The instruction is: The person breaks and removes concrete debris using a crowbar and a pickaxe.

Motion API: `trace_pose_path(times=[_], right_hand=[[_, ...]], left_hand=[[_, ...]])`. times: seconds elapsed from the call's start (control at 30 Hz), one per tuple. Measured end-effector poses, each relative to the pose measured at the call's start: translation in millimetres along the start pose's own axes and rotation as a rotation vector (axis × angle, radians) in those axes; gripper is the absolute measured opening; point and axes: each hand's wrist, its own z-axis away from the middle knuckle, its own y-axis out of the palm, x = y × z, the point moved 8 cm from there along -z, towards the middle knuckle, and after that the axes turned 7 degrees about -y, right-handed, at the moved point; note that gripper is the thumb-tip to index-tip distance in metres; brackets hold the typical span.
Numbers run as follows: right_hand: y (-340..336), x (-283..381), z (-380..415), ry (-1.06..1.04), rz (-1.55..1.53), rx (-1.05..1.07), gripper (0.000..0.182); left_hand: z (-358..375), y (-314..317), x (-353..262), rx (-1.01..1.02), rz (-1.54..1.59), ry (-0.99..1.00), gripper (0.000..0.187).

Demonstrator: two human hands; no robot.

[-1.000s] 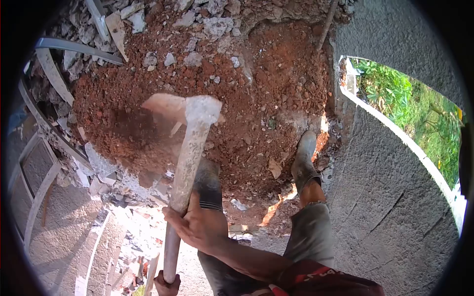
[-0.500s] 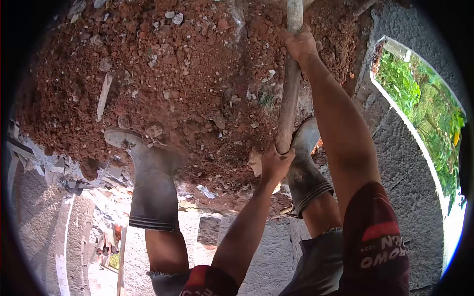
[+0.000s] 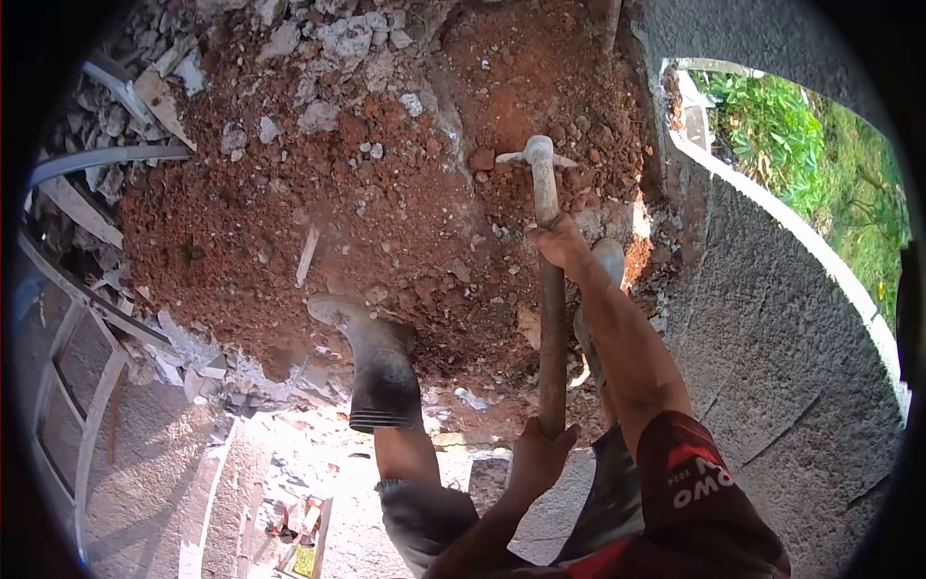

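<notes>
The long-handled pickaxe (image 3: 553,333) extends over red soil (image 3: 251,212), its pale, dusty head farthest out.

My one view looks from the wearer's head, steeply down past the hands (image 3: 553,338) onto soil (image 3: 338,212) near the boots (image 3: 381,362).

I see a tool head (image 3: 539,151) of dull, dusty metal on a worn wooden handle (image 3: 553,338), matt and fairly smooth. The soil (image 3: 231,232) looks crumbly and rough. My view shows matt, rubber-like boots (image 3: 384,372), scuffed and muddy, and a dark red cloth sleeve (image 3: 690,473) with pale print. The grey wall (image 3: 762,318) is coarse and matt, like rough plaster.
</notes>
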Motion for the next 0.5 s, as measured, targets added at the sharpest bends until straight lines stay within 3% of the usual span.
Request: trace_pose_path(times=[0.07, 0.1, 0.13, 0.2, 0.23, 0.27, 0.3, 0.33, 0.37, 0.4, 0.47, 0.5], right_hand=[[-21.9, 45.5, 46.0, 0.204, -0.355, -0.225, 0.024], [-22.9, 79.7, 70.4, 0.314, -0.492, -0.067, 0.020], [8.5, 65.1, 71.6, 0.196, -0.879, -0.062, 0.020], [37.5, 118.9, 118.9, 0.267, -0.946, -0.254, 0.027], [51.6, 147.3, 143.6, 0.296, -0.976, -0.352, 0.031], [79.5, 191.4, 167.4, 0.190, -1.062, -0.304, 0.037], [114.5, 227.8, 197.1, 0.254, -1.036, -0.378, 0.044], [132.2, 288.9, 231.2, 0.258, -1.160, -0.298, 0.049], [174.2, 314.2, 251.2, 0.141, -0.950, -0.315, 0.053], [212.3, 351.8, 272.7, 0.088, -1.031, -0.087, 0.053], [248.1, 422.1, 303.4, -0.097, -1.234, 0.203, 0.055], [243.1, 444.4, 304.1, -0.267, -1.230, 0.257, 0.056]], left_hand=[[36.2, -20.0, -11.1, -0.011, -0.096, 0.059, 0.045], [54.1, -37.5, -9.4, 0.007, -0.079, -0.032, 0.047], [72.7, -57.8, -5.8, 0.025, -0.059, -0.123, 0.049], [117.1, -123.3, 4.6, -0.067, -0.187, -0.046, 0.048], [136.9, -164.5, 35.4, -0.110, -0.283, -0.100, 0.055], [159.0, -208.0, 68.1, -0.157, -0.322, -0.082, 0.046], [189.5, -250.8, 86.8, -0.264, -0.456, -0.064, 0.049], [220.6, -288.8, 108.3, -0.404, -0.610, 0.044, 0.039], [238.2, -330.1, 164.8, -0.355, -0.740, -0.253, 0.053], [256.2, -359.3, 211.2, -0.353, -0.734, -0.249, 0.053], [287.4, -401.7, 270.8, -0.610, -0.856, -0.038, 0.050], [292.7, -403.5, 286.7, -0.602, -0.865, -0.027, 0.048]])
